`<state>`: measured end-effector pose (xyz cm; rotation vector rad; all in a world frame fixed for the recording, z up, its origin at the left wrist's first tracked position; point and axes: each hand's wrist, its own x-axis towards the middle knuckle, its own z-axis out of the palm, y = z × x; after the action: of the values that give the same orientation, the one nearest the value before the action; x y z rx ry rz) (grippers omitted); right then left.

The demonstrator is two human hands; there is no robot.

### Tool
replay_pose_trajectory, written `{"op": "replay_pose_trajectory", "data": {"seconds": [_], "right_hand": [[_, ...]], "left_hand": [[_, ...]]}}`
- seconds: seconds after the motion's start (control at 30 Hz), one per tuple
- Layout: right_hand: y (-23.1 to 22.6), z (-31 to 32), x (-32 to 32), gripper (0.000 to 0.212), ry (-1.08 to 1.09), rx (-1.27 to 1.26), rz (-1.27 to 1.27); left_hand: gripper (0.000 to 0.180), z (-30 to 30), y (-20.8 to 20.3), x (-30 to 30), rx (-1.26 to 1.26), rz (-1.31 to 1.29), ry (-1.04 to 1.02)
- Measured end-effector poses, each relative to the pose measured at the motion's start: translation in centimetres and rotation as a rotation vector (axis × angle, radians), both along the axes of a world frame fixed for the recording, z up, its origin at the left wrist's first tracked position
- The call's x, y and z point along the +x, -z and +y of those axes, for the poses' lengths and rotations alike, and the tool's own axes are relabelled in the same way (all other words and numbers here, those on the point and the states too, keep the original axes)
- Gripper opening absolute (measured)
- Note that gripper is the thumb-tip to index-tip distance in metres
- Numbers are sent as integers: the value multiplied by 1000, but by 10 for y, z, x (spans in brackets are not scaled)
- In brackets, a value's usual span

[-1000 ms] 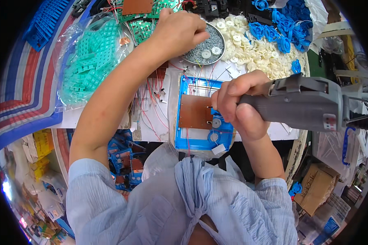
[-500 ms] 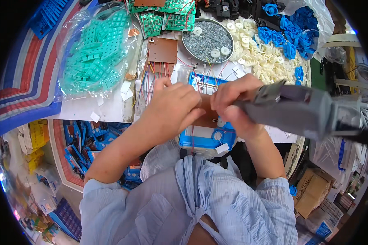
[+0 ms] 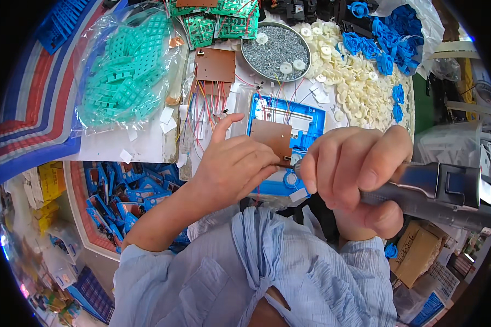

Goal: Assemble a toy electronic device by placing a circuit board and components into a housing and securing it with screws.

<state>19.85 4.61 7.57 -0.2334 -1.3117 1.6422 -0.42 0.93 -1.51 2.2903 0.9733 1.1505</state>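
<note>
An electric screwdriver (image 3: 444,193), grey and black, lies in my right hand (image 3: 352,171), whose fingers wrap round it. Its thin bit points left toward the lower right part of a brown circuit board (image 3: 270,136). This board sits in a blue plastic housing (image 3: 315,124) on the work surface before me. My left hand (image 3: 232,163) reaches over the board's lower left side, thumb and fingertips pinched by the bit's tip, the forefinger or another finger raised. What the pinch holds is too small to make out. A round white part inside a blue ring shows below the board.
A round metal tray of screws (image 3: 278,52) stands beyond the housing, beside a heap of cream plastic discs (image 3: 360,90). Wired brown boards (image 3: 215,65) and a bag of teal keypads (image 3: 128,65) lie left. A bin (image 3: 79,201) of blue assemblies sits lower left.
My right hand has turned and come right and nearer with the screwdriver, uncovering more of the housing and board. My left hand has shifted slightly down toward the board's lower edge.
</note>
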Motion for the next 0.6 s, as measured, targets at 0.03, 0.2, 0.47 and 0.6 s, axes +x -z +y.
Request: {"op": "replay_pose_trajectory", "data": {"seconds": [0.03,0.2,0.47,0.6], "right_hand": [[-1,0,0,36,-6,-5,-7],[-2,-3,-2,36,-22,-33,-22],[0,-5,-12,36,-1,-38,-5],[8,3,-14,36,66,39,2]], "left_hand": [[27,-1,0,0,0,-4,4],[28,-2,3,-1,5,-45,21],[24,-10,-3,-1,-37,-5,-66],[21,-19,4,-15,-71,105,-175]]}}
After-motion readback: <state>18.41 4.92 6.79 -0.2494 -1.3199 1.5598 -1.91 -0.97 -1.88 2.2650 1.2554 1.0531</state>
